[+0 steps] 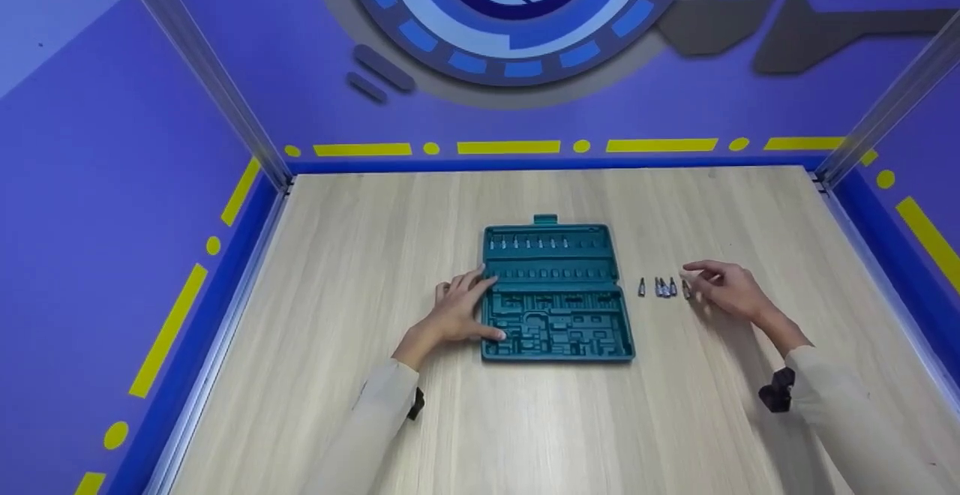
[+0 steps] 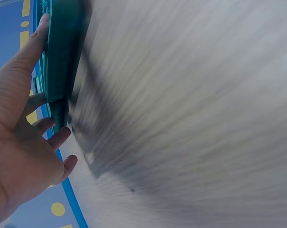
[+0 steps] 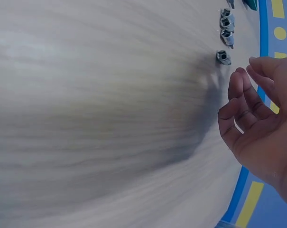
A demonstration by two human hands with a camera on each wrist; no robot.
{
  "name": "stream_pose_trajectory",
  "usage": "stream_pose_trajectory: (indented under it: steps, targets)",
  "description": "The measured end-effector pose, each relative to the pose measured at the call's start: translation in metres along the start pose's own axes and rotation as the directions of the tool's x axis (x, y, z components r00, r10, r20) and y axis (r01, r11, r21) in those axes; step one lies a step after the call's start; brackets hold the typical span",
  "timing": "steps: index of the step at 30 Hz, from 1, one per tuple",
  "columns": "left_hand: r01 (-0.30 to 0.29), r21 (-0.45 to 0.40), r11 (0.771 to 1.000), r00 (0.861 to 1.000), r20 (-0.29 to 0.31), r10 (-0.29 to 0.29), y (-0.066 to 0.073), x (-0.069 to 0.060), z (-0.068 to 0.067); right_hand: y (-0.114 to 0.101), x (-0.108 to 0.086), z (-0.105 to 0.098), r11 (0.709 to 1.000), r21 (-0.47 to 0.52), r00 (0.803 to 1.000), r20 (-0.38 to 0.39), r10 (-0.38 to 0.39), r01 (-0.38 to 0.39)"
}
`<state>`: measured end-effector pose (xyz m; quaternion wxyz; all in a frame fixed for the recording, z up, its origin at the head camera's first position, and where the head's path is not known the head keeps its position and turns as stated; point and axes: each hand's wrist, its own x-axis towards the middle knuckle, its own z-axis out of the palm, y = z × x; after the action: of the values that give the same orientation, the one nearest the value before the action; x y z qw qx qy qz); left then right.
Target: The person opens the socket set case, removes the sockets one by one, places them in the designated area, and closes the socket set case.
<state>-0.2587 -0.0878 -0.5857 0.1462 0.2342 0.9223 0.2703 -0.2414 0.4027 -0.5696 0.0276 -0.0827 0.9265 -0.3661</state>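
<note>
An open green plastic tool case [image 1: 555, 360] lies on the table, its lid folded back and its moulded slots facing up. Small silver bits [image 1: 528, 243] stand in the lid's top row. My left hand [image 1: 456, 310] rests at the case's left edge, thumb over the lower half's rim and fingertips near the hinge. To the right of the case lie several bit sockets [image 1: 665, 289], silver with dark tips. Beside the rightmost bit socket [image 3: 223, 57] hovers my right hand [image 1: 726, 291], fingers loosely bent and nothing visible between them; in the right wrist view a gap shows between them.
The pale wooden table [image 1: 345, 255] runs to blue-purple walls [image 1: 225, 52] with yellow marks at the back and sides. Metal posts [image 1: 217, 82] stand at the back corners. A latch tab [image 1: 545, 219] sticks out from the lid's far edge.
</note>
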Motion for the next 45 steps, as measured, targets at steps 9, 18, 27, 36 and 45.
stream_pose_trajectory:
  steps: [9,18,27,36,45]
  targets:
    - [0.02,-0.016,1.0,1.0,0.013,-0.02,0.002,0.0,0.0,-0.02,0.021,0.007,0.997,0.042,0.998,0.027,-0.061,0.059]
    - [0.016,-0.022,1.0,1.0,0.006,-0.016,0.0,0.0,-0.001,-0.053,0.054,0.029,0.995,0.064,0.993,0.081,-0.087,0.082]
    - [-0.022,-0.038,0.999,0.999,-0.049,0.02,-0.006,-0.002,0.004,-0.09,0.096,0.071,0.989,0.137,0.995,0.075,-0.072,0.061]
    - [-0.09,-0.068,0.994,0.994,-0.061,0.086,-0.009,0.0,0.006,-0.104,0.117,0.106,0.971,0.241,0.999,0.034,-0.009,0.001]
    - [-0.132,-0.135,0.982,0.991,0.015,0.135,-0.019,0.001,-0.005,-0.108,0.124,0.12,0.977,0.192,0.996,0.022,0.088,-0.09]
